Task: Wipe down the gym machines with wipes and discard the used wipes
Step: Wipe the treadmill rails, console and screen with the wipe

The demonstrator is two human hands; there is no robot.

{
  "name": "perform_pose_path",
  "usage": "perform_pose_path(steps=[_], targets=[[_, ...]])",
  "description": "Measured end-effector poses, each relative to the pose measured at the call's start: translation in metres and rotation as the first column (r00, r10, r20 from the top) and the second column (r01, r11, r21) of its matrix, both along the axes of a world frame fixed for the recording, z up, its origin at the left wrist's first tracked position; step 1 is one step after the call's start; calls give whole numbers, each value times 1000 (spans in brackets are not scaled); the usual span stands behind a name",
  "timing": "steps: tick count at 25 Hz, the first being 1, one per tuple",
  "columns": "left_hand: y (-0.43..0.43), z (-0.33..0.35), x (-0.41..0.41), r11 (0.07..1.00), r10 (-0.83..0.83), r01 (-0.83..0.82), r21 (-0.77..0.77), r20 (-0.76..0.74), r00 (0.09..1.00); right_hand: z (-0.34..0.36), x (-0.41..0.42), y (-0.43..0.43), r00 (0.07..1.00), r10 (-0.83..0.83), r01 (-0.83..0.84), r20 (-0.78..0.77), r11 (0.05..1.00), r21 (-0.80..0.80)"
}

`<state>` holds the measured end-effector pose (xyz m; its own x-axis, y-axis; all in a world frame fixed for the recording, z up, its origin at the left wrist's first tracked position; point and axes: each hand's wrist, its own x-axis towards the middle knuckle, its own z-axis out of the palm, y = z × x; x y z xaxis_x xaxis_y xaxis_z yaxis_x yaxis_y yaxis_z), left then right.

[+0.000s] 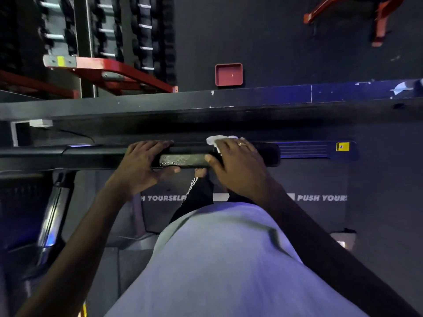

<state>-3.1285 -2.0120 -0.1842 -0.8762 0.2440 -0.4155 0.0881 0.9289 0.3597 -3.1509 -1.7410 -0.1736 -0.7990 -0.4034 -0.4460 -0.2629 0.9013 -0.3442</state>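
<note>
I see the white wipe (218,140) bunched on top of the black padded bar (183,160), pinned under the fingers of my right hand (235,163). Those fingers curl over it, with the thumb on the bar's near face. Beside it, the stretch of pad between my hands glistens wet. My left hand (146,163) wraps the bar further left. A red tray (229,74) sits on the floor beyond.

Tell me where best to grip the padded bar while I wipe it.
Grip the padded bar from above, just left of its wet patch, where the left hand wraps it. It lies level and rounded, so a grip curls over the top, clear of the right hand and wipe.
</note>
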Motion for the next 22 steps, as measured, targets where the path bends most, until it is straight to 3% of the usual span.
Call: perform_pose_path(steps=[5, 12, 18, 22], targets=[[-23, -4, -1, 999, -36, 36, 13, -59, 998, 1, 12, -3, 977, -177, 197, -121, 962, 189], [-22, -10, 4, 997, -79, 75, -28, -169, 983, -13, 15, -64, 994, -61, 59, -92, 998, -18], [-25, -13, 4, 996, -94, 89, -32, -208, 974, -11, 15, -40, 973, -168, 197, -160, 962, 188], [-28, -15, 8, 995, -89, 95, 11, -242, 966, -17, 6, -83, 989, -122, 127, -87, 991, 43]])
